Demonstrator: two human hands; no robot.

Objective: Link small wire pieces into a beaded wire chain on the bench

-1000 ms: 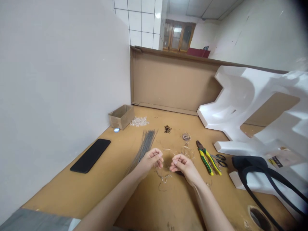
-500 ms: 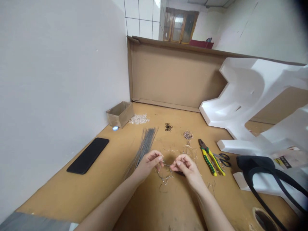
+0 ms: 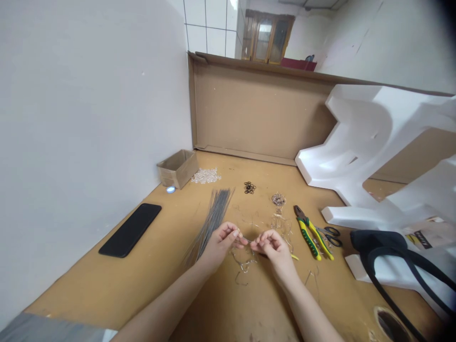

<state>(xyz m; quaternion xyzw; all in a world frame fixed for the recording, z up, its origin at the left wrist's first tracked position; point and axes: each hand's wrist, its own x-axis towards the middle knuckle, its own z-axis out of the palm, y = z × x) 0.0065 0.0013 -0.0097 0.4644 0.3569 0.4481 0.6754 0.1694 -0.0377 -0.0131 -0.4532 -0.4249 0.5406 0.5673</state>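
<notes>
My left hand (image 3: 228, 240) and my right hand (image 3: 270, 244) face each other over the middle of the table, fingertips pinched. Between them runs a short piece of thin wire (image 3: 248, 241), gripped at both ends; its exact shape is too small to make out. Just below the fingers lies a bent wire chain (image 3: 243, 262), with a loose curved bit of wire (image 3: 241, 280) nearer me. To the left of my left hand, partly covered by it, is a bundle of straight grey wires (image 3: 214, 216). A yellow tool handle (image 3: 294, 257) pokes out from behind my right hand.
Green-and-yellow pliers (image 3: 313, 233) and black-handled scissors (image 3: 332, 232) lie to the right, near white foam (image 3: 342, 213). Black rings (image 3: 250, 187), a wire coil (image 3: 278, 199), clear beads (image 3: 206, 175) and a small cardboard box (image 3: 178, 168) sit farther back. A black phone (image 3: 130, 230) lies left.
My right hand has turned and shifted slightly, bringing the fingertips of both hands a little closer together on the wire. The yellow handle behind it now shows.
</notes>
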